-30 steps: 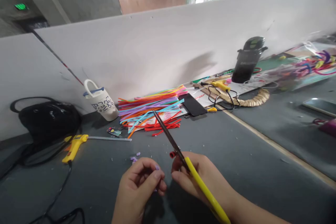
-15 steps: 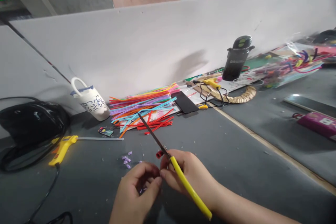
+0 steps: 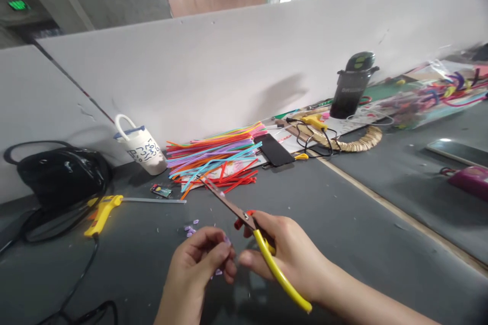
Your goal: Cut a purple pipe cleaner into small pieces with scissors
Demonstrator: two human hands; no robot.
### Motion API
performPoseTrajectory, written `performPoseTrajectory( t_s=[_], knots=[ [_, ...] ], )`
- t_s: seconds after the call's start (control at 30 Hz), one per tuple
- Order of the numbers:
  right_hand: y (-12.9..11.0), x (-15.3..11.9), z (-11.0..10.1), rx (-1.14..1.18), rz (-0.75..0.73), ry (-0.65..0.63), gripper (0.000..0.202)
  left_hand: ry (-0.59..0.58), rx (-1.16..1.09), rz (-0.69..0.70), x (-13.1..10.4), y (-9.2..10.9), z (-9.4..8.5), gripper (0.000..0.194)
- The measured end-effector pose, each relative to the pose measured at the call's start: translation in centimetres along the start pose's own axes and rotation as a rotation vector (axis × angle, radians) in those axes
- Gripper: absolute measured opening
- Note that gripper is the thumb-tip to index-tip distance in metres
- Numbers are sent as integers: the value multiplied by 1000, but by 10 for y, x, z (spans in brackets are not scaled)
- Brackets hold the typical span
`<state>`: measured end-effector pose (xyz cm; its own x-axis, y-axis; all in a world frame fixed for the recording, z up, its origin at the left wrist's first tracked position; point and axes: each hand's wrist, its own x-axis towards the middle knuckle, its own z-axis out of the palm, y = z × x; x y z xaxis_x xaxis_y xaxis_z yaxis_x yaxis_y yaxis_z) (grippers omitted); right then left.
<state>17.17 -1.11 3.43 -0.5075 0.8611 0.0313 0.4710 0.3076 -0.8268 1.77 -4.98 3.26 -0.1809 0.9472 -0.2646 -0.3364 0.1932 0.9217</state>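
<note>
My right hand [image 3: 282, 251] is closed around yellow-handled scissors [image 3: 280, 277], whose dark blades point up and to the left. A small red piece [image 3: 239, 223] shows beside the scissor pivot, at the fingers of that hand. To its left, my left hand [image 3: 206, 259] pinches a tiny purple piece [image 3: 227, 240] between thumb and forefinger. More purple bits [image 3: 189, 230] lie on the dark table just beyond the left hand, and a few show under its fingers. Past the blade tips lies a pile of coloured pipe cleaners [image 3: 217, 152], with red ones nearest.
A yellow glue gun [image 3: 103, 213], a black bag [image 3: 63, 175] and a white cup [image 3: 147, 155] stand at the left. Behind are a black phone [image 3: 275, 150], a dark bottle [image 3: 351, 89] and a cabled second glue gun [image 3: 315, 122]. A purple pouch [image 3: 470, 181] lies right.
My hands have moved apart, and the right thumb has lifted off the left fingertips. The scissor blades look slightly parted. The purple piece now shows at the left fingertips. The view has shifted a little.
</note>
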Motion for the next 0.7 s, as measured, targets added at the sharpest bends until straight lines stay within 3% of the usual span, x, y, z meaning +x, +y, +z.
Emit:
performPoseTrajectory(
  t_s=[0.1,0.23,0.5,0.7],
  knots=[
    [5,0,2,-164,-94,29,32,38,-59,81,-1,7,-4,14],
    [6,-1,7,-307,-106,16,37,-24,-109,126,0,11,-12,12],
    [-1,-9,9,-271,-144,2,40,-92,-150,115,-1,14,-17,20],
    [-3,-8,8,-251,-163,-12,40,-46,-145,108,-5,18,-14,24]
  ],
)
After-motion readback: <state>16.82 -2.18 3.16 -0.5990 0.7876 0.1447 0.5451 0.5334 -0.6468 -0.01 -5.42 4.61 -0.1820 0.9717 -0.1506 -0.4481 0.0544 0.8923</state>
